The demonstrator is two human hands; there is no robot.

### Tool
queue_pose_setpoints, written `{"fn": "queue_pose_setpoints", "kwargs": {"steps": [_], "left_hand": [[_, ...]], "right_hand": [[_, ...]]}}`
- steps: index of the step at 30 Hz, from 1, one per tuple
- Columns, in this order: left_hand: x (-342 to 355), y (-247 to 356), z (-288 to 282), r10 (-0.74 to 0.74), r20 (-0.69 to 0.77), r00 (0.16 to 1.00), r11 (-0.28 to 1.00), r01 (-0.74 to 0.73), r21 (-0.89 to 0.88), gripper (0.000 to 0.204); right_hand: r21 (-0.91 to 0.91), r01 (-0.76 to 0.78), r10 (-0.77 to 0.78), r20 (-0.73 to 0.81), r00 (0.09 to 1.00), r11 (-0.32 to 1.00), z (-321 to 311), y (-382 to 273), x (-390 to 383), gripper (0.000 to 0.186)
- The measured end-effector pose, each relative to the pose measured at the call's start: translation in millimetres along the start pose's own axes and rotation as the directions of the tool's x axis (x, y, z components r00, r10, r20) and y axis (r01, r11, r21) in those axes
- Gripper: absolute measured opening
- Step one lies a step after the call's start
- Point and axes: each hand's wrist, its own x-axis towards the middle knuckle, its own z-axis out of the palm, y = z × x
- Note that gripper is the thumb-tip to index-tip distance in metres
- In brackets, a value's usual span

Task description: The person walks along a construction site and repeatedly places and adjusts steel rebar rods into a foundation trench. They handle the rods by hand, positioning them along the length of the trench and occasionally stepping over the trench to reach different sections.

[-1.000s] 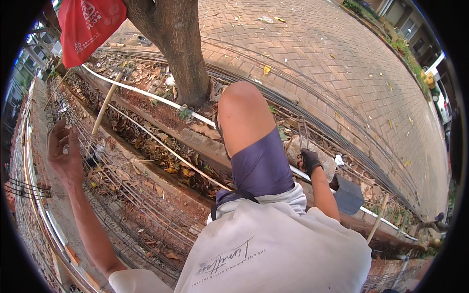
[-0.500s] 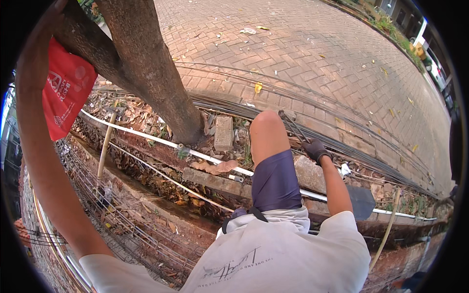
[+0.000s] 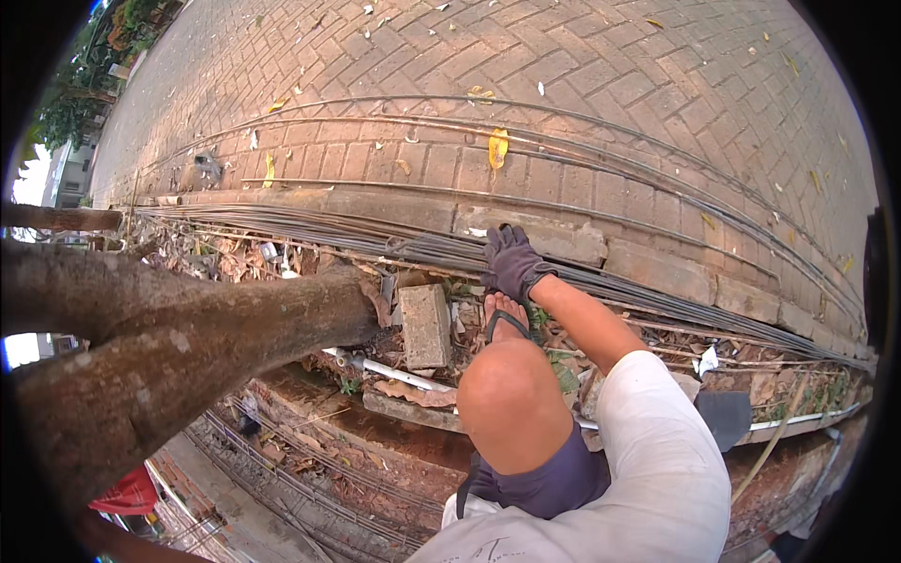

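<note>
My right hand [image 3: 514, 260], in a dark work glove, lies over a long bundle of thin dark metal rods [image 3: 375, 233] that runs along the kerb. Its fingers stretch across the rods and point away from me; nothing is visibly wrapped in them. Just below the glove is my sandalled foot [image 3: 508, 317], under my bent knee. Only a dark stretch of my left arm [image 3: 141, 544] shows at the lower left rim, and the hand is out of sight. Near that arm is part of a red bag [image 3: 127, 493], mostly behind the tree trunk [image 3: 188, 347].
A rough concrete block [image 3: 425, 326] sits between the trunk and my foot. White pipe [image 3: 413, 377] runs along a leaf-littered ditch [image 3: 375, 436]. Beyond the rods lies brick paving [image 3: 657, 122] with single rods and yellow leaves. A dark flat blade-like piece [image 3: 725, 418] is at the right.
The view has swung down and left, bringing the trunk across the left side. My right hand has moved from right of my knee to the rods beyond my foot. My left arm has mostly left view.
</note>
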Motion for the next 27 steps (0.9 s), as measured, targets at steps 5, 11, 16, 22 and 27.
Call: {"fn": "queue_pose_setpoints", "kwargs": {"steps": [5,11,16,22,27], "left_hand": [[-102,35,27,-0.234,0.362,0.902,0.972,0.204,0.119,0.049],[-176,166,41,-0.504,0.74,0.445,0.789,0.585,0.186,0.047],[-167,246,76,-0.521,0.854,-0.02,0.522,0.784,0.337,0.045],[-155,245,133,-0.494,0.799,-0.343,0.304,0.793,0.528,0.043],[-132,250,223,-0.407,0.808,-0.426,0.202,0.821,0.535,0.042]], "right_hand": [[0.312,0.0,-0.211,0.642,0.737,0.95,-56,61,65,0.078],[0.323,-0.272,0.162,0.329,0.93,0.906,-191,184,146,0.048],[0.714,-0.513,0.611,0.151,0.777,0.476,-244,234,61,0.035],[0.666,-0.686,0.406,0.563,0.72,0.292,-289,183,-110,0.018],[0.559,-0.8,0.24,0.763,0.599,0.22,-285,150,-38,0.015]]}}
